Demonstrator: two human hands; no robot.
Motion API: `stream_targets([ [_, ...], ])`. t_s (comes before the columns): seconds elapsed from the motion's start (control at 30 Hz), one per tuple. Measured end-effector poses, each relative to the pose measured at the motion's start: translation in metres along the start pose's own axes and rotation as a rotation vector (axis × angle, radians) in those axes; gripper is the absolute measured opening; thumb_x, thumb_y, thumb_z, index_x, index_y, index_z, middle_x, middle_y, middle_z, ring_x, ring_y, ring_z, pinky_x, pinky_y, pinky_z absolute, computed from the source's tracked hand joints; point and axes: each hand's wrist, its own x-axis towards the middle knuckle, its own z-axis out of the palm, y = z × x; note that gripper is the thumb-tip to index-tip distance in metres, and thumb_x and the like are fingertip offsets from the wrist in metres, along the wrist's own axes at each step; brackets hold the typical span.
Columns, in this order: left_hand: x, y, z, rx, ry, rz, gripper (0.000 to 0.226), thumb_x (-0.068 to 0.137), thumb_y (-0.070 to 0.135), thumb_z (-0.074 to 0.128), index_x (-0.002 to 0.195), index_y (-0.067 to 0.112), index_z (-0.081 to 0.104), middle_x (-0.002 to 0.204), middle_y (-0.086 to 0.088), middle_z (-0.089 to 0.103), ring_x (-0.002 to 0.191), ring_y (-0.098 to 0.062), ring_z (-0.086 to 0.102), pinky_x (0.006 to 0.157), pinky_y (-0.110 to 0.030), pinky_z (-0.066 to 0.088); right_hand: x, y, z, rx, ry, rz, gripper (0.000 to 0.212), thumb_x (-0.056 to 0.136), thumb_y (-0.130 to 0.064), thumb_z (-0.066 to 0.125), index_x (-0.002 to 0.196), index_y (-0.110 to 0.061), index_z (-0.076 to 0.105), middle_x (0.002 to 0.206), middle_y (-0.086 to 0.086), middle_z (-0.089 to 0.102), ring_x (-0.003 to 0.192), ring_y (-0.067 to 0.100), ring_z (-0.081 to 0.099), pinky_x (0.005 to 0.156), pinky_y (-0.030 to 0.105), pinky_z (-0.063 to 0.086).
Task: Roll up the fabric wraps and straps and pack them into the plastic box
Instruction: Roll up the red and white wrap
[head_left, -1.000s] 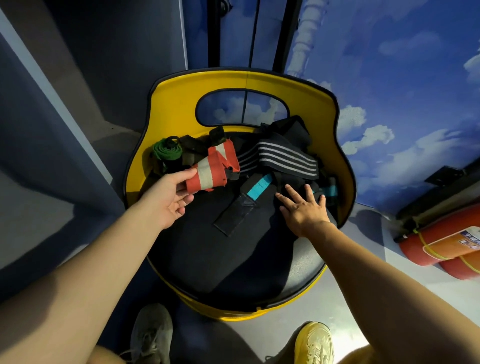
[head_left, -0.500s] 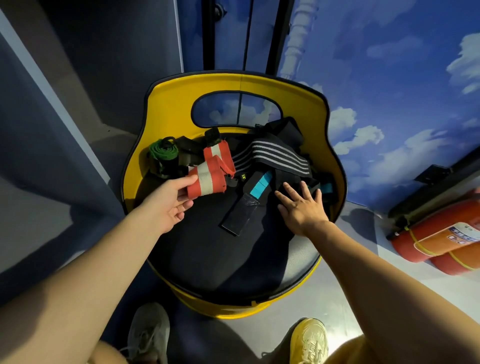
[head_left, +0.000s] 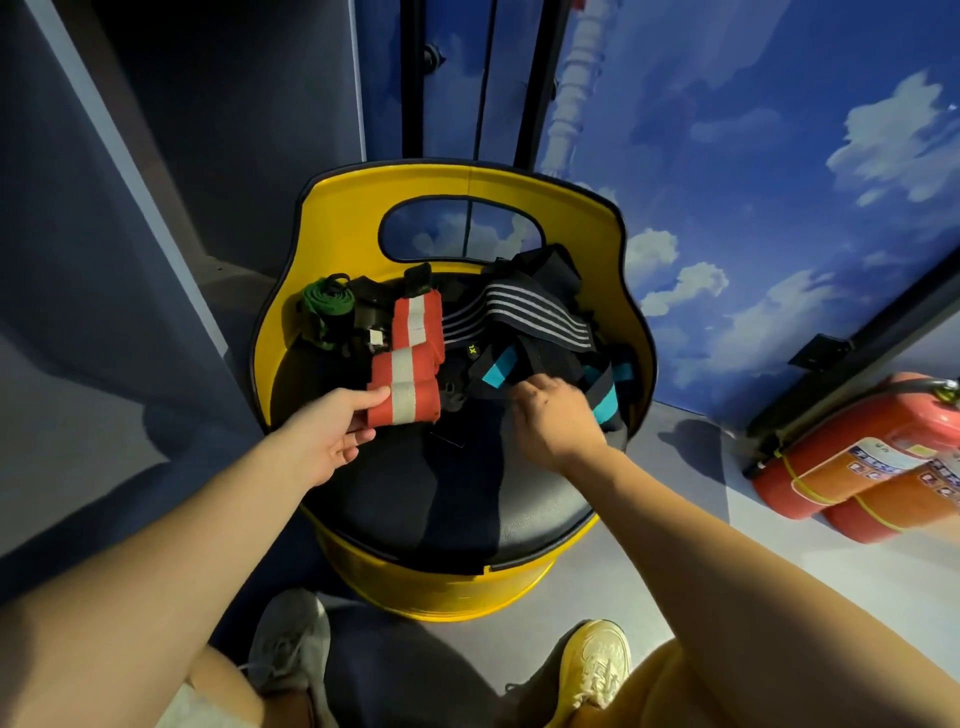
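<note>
Head view hides the right hand (head_left: 553, 423) fingertips under dark fabric, so what they touch is hard to make out; its fingers are curled down into the black strap with teal patches (head_left: 498, 366). No plastic box can be made out. Left hand (head_left: 332, 434) pinches the near end of the red-and-white wrap (head_left: 408, 379) between thumb and fingers; the wrap runs off toward 12 o'clock across the black seat (head_left: 441, 499) of the yellow chair (head_left: 337, 218). A green strap (head_left: 324, 306) lies at 11 o'clock, a striped black wrap (head_left: 535, 309) at 1 o'clock.
</note>
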Motion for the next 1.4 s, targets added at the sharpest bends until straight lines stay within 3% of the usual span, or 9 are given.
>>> stream_targets([
  [0.1,-0.001,-0.017,-0.003,0.044,-0.010,-0.026,0.031,0.084,0.038,0.076,0.109,0.022,0.067,0.097,0.002,0.069,0.084,-0.013,0.057,0.068,-0.028,0.038,-0.018,-0.033,0.004,0.225,-0.059,0.004,0.041,0.094,-0.030,0.044,0.126,-0.015,0.064,0.117,0.011,0.066,0.106,0.037,0.062,0.085,0.042,0.051],
  [0.33,-0.004,-0.050,-0.004,0.110,-0.005,-0.090,0.035,0.084,0.038,0.077,0.112,0.021,0.067,0.106,0.000,0.072,0.088,-0.015,0.059,0.064,-0.027,0.038,-0.050,-0.073,0.024,0.554,-0.245,0.111,0.063,0.093,-0.027,0.058,0.151,-0.015,0.036,0.143,0.013,0.052,0.130,0.031,0.051,0.108,0.039,0.043],
  [0.7,-0.014,-0.070,-0.001,0.108,-0.032,-0.132,0.048,0.087,0.027,0.078,0.128,0.009,0.059,0.115,-0.011,0.068,0.095,-0.023,0.067,0.077,-0.032,0.054,-0.064,-0.075,0.037,0.429,-0.172,-0.017,0.051,0.090,-0.038,0.069,0.137,-0.025,0.057,0.125,0.000,0.067,0.112,0.023,0.057,0.095,0.035,0.049],
  [0.77,-0.016,-0.070,0.001,0.146,0.015,-0.084,0.046,0.086,0.027,0.080,0.123,0.008,0.060,0.111,-0.012,0.069,0.092,-0.023,0.070,0.075,-0.032,0.057,-0.065,-0.075,0.038,0.424,-0.150,-0.017,0.050,0.088,-0.038,0.070,0.135,-0.026,0.058,0.124,0.000,0.068,0.110,0.023,0.057,0.093,0.035,0.049],
  [0.83,-0.021,-0.069,0.003,0.253,0.090,-0.011,0.033,0.086,0.032,0.080,0.105,0.012,0.062,0.104,-0.012,0.070,0.088,-0.023,0.071,0.075,-0.035,0.060,-0.066,-0.078,0.039,0.408,-0.124,-0.004,0.048,0.088,-0.037,0.070,0.134,-0.025,0.059,0.122,0.001,0.068,0.110,0.023,0.056,0.094,0.036,0.048],
  [0.93,-0.026,-0.068,0.003,0.605,0.222,0.155,0.031,0.088,0.045,0.074,0.083,0.017,0.063,0.097,-0.012,0.072,0.091,-0.028,0.070,0.084,-0.042,0.060,-0.067,-0.084,0.042,0.377,-0.089,0.004,0.045,0.088,-0.037,0.069,0.130,-0.024,0.059,0.119,0.001,0.068,0.110,0.023,0.054,0.093,0.036,0.047],
  [1.07,-0.026,-0.076,0.003,0.527,0.272,0.225,0.040,0.085,0.044,0.078,0.115,0.019,0.069,0.114,-0.003,0.071,0.102,-0.021,0.066,0.089,-0.036,0.055,-0.071,-0.089,0.046,0.333,-0.055,-0.011,0.040,0.091,-0.035,0.065,0.127,-0.022,0.055,0.116,0.003,0.067,0.106,0.026,0.054,0.092,0.042,0.047],
  [1.3,-0.030,-0.091,0.016,0.396,0.334,0.266,0.035,0.093,0.029,0.071,0.127,0.019,0.069,0.127,-0.002,0.070,0.115,-0.022,0.065,0.098,-0.038,0.054,-0.080,-0.108,0.053,0.536,-0.106,0.188,0.044,0.094,-0.024,0.064,0.136,-0.019,0.050,0.127,0.007,0.058,0.119,0.025,0.053,0.100,0.033,0.047],
  [1.4,-0.029,-0.093,0.017,0.323,0.322,0.230,0.040,0.093,0.020,0.070,0.133,0.019,0.064,0.130,-0.001,0.068,0.116,-0.022,0.064,0.098,-0.034,0.052,-0.077,-0.113,0.054,0.590,-0.131,0.281,0.042,0.094,-0.021,0.062,0.132,-0.021,0.045,0.126,0.009,0.057,0.116,0.029,0.055,0.099,0.040,0.049],
])
